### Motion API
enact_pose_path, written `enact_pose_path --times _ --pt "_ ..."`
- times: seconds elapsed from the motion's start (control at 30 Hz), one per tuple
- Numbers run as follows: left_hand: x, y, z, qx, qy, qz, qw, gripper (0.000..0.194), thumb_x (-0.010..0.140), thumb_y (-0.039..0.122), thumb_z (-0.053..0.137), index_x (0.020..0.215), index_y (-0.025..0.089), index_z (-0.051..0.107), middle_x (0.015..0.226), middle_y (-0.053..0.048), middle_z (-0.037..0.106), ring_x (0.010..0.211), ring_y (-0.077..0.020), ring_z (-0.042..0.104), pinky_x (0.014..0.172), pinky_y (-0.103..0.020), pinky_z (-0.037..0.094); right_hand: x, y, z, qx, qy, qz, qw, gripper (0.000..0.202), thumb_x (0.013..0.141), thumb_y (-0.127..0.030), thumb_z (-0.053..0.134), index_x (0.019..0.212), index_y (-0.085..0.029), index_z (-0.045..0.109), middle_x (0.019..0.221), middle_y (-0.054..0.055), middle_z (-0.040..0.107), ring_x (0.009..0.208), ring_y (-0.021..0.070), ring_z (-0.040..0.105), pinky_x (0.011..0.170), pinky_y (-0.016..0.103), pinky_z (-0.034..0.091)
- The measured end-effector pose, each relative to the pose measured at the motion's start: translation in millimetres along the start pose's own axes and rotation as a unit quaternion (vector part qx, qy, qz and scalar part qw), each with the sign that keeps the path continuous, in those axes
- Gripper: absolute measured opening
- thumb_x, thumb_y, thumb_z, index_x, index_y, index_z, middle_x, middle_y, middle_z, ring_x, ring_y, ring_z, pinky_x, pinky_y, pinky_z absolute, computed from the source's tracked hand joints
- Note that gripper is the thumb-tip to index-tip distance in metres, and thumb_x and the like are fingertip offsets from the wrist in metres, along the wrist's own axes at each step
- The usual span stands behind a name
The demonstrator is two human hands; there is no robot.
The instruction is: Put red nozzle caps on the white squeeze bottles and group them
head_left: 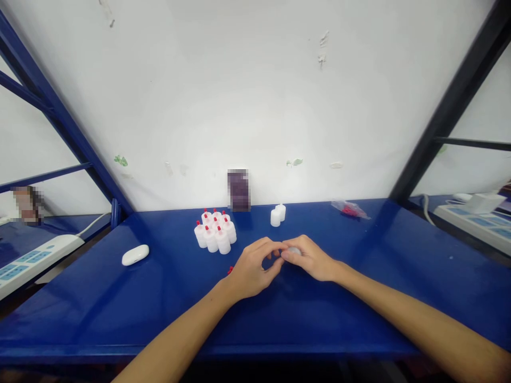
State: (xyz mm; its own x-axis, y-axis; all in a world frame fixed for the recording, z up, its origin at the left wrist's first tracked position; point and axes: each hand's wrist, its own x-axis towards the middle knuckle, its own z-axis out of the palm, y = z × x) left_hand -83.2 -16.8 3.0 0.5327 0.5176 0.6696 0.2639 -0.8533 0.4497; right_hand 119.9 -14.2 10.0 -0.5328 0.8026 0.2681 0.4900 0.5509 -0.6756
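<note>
Fingertips [285, 246] together over glossy tabletop [131, 303], left hand [253, 267] curved, grip unclear, right hand [313, 259] around pale rounded piece [294, 250]

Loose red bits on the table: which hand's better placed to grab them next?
Left, likely: the red bits lie beside the left hand; the right hand is farther and holds a whitish object.

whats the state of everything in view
Red-tipped bottles: upright, bunched, tips on
Two white bottles: upright, no red tips showing
Clear bag: lying, red pieces inside
White oval case: lying, looks shut
Whitish thing: in right hand, partly hidden
Left hand: curled, grip unclear
Loose red pieces: on table, partly hidden
Dark object: upright, blurred
Power strips: on or off unclear
</note>
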Motion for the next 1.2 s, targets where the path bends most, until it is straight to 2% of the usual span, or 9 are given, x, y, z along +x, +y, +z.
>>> enact_pose_path --times 0.13,0.23,0.37,0.57,0.67,0.77,0.9,1.03,1.2 --pt "2.7 -4.5 -18.4 0.087 0.002 0.027 0.996 0.024 0.091 0.016 0.052 0.113 0.017 0.061 0.091 -0.006 0.064 0.083 -0.0165 0.059 0.077 -0.031 0.049 -1.1 2.8 -0.8 -0.004 0.017 0.008 1.0 0.054 0.093 -0.061 0.039 0.065 -0.017 0.053 0.057 -0.004 0.041 0.055 0.0111 0.036 0.057 0.026 0.028" --pt "3.6 -5.2 -25.8 0.131 -0.038 0.037 0.99 0.025 0.091 0.023 0.055 0.115 0.017 0.061 0.1 -0.008 0.064 0.089 -0.019 0.059 0.08 -0.034 0.049 -0.3 4.9 0.3 -0.012 0.022 0.008 1.0 0.051 0.094 -0.06 0.039 0.07 -0.017 0.054 0.059 -0.004 0.043 0.056 0.0116 0.038 0.057 0.026 0.028" --pt "1.9 -3.7 -17.8 0.134 -0.093 0.052 0.985 0.023 0.097 0.027 0.049 0.114 0.018 0.06 0.102 -0.007 0.064 0.089 -0.0181 0.059 0.081 -0.033 0.049 1.4 6.5 2.8 -0.032 0.005 -0.028 0.999 0.048 0.095 -0.059 0.039 0.071 -0.018 0.048 0.062 -0.004 0.044 0.057 0.0117 0.039 0.059 0.026 0.027" --pt "3.0 -3.1 -11.6 0.121 -0.076 0.06 0.988 0.017 0.097 0.023 0.045 0.103 0.016 0.06 0.095 -0.007 0.063 0.084 -0.017 0.057 0.078 -0.031 0.048 0.1 3.1 4.3 -0.033 -0.019 -0.057 0.998 0.042 0.099 -0.055 0.034 0.081 -0.02 0.049 0.067 -0.004 0.046 0.058 0.0127 0.042 0.061 0.026 0.03" --pt "7.2 -7.6 -28.5 0.182 -0.005 0.057 0.982 0.015 0.093 0.023 0.048 0.095 0.016 0.061 0.091 -0.008 0.062 0.081 -0.0186 0.054 0.075 -0.034 0.046 -1.1 0.9 3.2 -0.027 -0.012 -0.045 0.999 0.043 0.101 -0.053 0.03 0.085 -0.02 0.053 0.068 -0.002 0.051 0.061 0.014 0.046 0.062 0.026 0.032" --pt "9.5 -16.1 -55.3 0.289 0.049 0.036 0.955 0.014 0.09 0.025 0.053 0.092 0.017 0.065 0.095 -0.009 0.063 0.088 -0.022 0.053 0.081 -0.039 0.044 -1.5 -1.7 1.9 -0.066 -0.018 -0.021 0.997 0.042 0.101 -0.05 0.032 0.085 -0.02 0.057 0.069 -0.001 0.056 0.063 0.0148 0.05 0.064 0.027 0.034" --pt "7.5 -26.9 -82.3 0.373 -0.005 -0.006 0.928 0.016 0.087 0.031 0.059 0.088 0.02 0.071 0.112 -0.01 0.062 0.107 -0.03 0.048 0.089 -0.048 0.039 -1.7 -5.5 1.3 -0.119 -0.028 -0.007 0.992 0.037 0.1 -0.046 0.039 0.085 -0.02 0.06 0.074 0.001 0.063 0.067 0.0159 0.055 0.068 0.028 0.036" --pt "5.1 -34.0 -86.6 0.389 -0.071 -0.017 0.918 0.018 0.085 0.033 0.061 0.08 0.021 0.074 0.122 -0.01 0.059 0.116 -0.0339 0.043 0.093 -0.053 0.036 -2.1 -6.3 1.1 -0.123 -0.027 -0.002 0.992 0.035 0.099 -0.045 0.04 0.085 -0.021 0.062 0.075 0.001 0.066 0.067 0.0162 0.057 0.067 0.028 0.037" --pt "5.3 -37.5 -83.6 0.395 -0.046 -0.031 0.917 0.017 0.083 0.032 0.064 0.091 0.022 0.074 0.122 -0.012 0.059 0.113 -0.0336 0.045 0.09 -0.051 0.036 -2.3 -5.4 0.5 -0.124 -0.025 0.004 0.992 0.035 0.099 -0.044 0.041 0.086 -0.021 0.064 0.078 0.002 0.069 0.069 0.0169 0.059 0.069 0.029 0.038"
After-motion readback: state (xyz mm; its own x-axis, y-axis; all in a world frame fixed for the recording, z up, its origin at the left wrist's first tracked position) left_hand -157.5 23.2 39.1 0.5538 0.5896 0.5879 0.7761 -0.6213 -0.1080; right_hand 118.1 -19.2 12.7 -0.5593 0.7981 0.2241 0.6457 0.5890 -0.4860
